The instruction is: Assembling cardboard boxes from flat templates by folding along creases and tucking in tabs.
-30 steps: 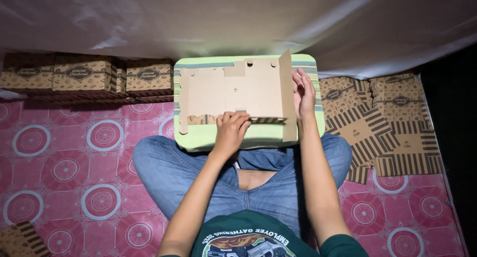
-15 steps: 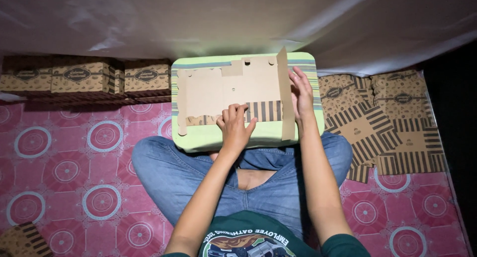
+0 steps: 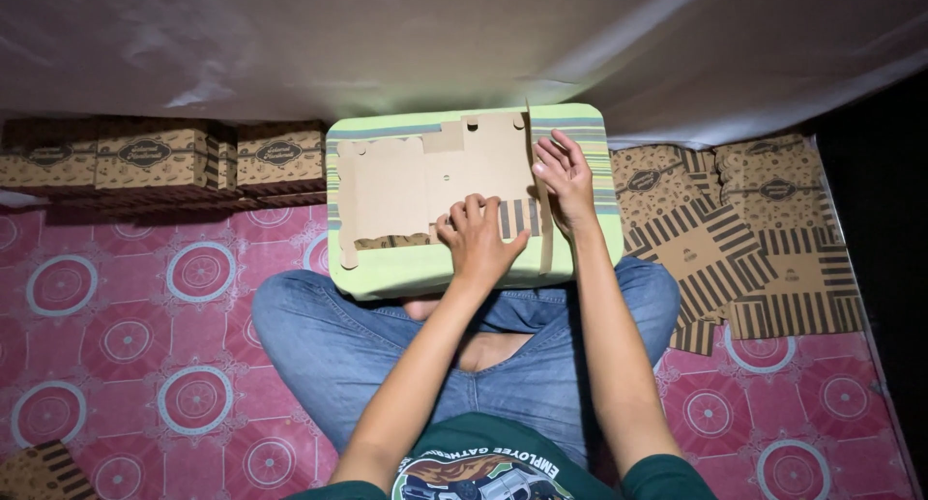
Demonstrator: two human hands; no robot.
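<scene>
Cardboard box blank (image 3: 425, 176) lies centre frame on green lap tray (image 3: 387, 273); left hand (image 3: 480, 239) presses it flat, right hand (image 3: 565, 176) grip pinching upright side flap to crease.

Flat box blank on the lap board, centre frame

We see a brown cardboard blank (image 3: 425, 181) lying mostly flat, plain side up, just above the middle of the frame, on a pale green board. Its top edge shows notches and tabs; its right panel (image 3: 536, 186) stands up on edge, and a striped printed flap (image 3: 517, 217) is folded over along the lower right edge.
</scene>
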